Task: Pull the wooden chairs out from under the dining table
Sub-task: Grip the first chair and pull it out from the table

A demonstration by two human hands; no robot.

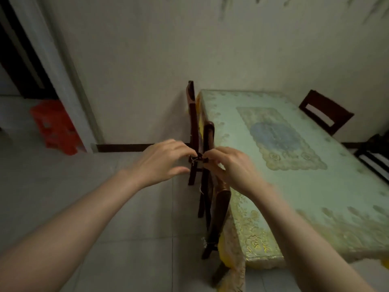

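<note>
**Dark wood chairs tucked tight along the table's left edge**

Dark-stained wood, two chair backs in a row against the left side of the dining table (315,186): near chair (210,175) at centre, far chair (192,123) at 12 o'clock from it, close to the wall. Both pushed in, backs touching or just beside the overhanging cloth. A third chair (326,111) at 2 o'clock, on the table's far right side, also pushed in.

Left hand (162,163) and right hand (233,167) meeting at the near chair's top rail, fingertips pinched narrow around something small and dark there, perhaps a tie or clip; blurred, cannot tell what exactly. Not gripping the rail itself, as far as can be told.

Patterned green-and-gold tablecloth (263,239) draped over the table corner at 5 o'clock, hanging down against the near chair's legs. Pale tiled floor (105,207) open at 9 o'clock. Red plastic stool (54,127) at 10 o'clock, beside a white door frame (54,66), well apart from the chairs. Dark rack (374,152) at 3 o'clock, partly cut off by the frame edge.
</note>
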